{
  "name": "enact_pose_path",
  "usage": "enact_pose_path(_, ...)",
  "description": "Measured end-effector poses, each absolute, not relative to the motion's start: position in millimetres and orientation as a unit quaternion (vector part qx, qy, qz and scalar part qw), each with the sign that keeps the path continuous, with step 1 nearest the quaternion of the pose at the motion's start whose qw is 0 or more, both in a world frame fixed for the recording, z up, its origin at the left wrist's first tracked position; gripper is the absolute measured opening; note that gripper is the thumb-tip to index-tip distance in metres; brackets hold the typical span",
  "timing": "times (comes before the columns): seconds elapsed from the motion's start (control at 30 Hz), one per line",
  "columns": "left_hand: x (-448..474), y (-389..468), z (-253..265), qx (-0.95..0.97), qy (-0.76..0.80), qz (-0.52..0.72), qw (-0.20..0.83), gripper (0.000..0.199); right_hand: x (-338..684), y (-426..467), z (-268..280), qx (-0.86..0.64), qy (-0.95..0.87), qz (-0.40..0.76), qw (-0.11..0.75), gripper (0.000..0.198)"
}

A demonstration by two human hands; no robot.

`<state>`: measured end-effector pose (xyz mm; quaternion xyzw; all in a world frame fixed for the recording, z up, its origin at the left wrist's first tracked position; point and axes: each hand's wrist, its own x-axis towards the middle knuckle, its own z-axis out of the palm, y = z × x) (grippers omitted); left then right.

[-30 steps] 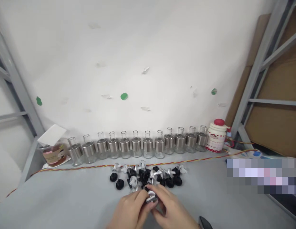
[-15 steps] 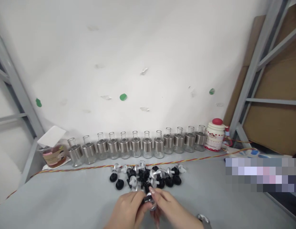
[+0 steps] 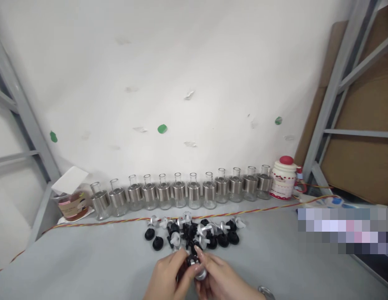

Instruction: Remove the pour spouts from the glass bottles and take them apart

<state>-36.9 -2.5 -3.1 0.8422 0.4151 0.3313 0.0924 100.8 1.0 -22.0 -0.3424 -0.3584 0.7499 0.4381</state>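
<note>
My left hand and my right hand meet at the front of the table, both closed on one small black-and-silver bottle cap. Its black part lies between the left thumb and fingers, while the right thumb presses close beside it. A shiny silver part shows below, among the right fingers; the fingers hide much of the piece. Just beyond my fingertips is a pile of loose cap parts: black caps and whitish spouts with silver rims.
A row of several glass bottles with metal sleeves stands along the wall. A labelled plastic tub is at the left end, a white-and-red jar at the right. A twisted red-yellow wire crosses the table. Grey shelf posts flank it.
The cap has turned a little between my hands, showing more of its black top and silver lower part. The hands stay in nearly the same place. The view has shifted slightly.
</note>
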Motion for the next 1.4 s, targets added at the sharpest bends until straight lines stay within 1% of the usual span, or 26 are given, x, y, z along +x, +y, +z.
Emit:
enact_pose_path(0.13,-37.3,-3.3,0.1,0.846,0.389,0.34,0.128,0.014,102.5,0.5,-24.1,-0.369,-0.376,0.729,0.437,0.051)
enact_pose_path(0.23,-36.9,-3.7,1.4,0.839,0.397,0.342,0.149,0.018,105.9,0.2,-20.5,-0.381,-0.394,0.72,0.426,0.052)
enact_pose_path(0.4,-35.7,-5.6,0.2,0.823,0.416,0.345,0.173,0.026,109.0,1.0,-13.3,-0.38,-0.416,0.694,0.448,0.045)
enact_pose_path(0.63,-34.5,-5.5,1.4,0.794,0.438,0.369,0.203,0.031,105.9,0.1,-7.8,-0.33,-0.367,0.749,0.442,0.049)
enact_pose_path(0.8,-33.1,-6.8,-1.4,0.775,0.445,0.379,0.241,0.032,105.5,-1.2,-5.9,-0.319,-0.363,0.743,0.463,0.046)
enact_pose_path(1.07,-31.4,-10.6,-6.2,0.761,0.439,0.427,0.217,0.034,107.7,-3.0,-2.4,-0.331,-0.346,0.739,0.474,0.041)
enact_pose_path(1.4,-29.4,-13.7,4.6,0.783,0.402,0.448,0.158,0.03,110.0,-6.0,2.8,-0.349,-0.37,0.727,0.462,0.046)
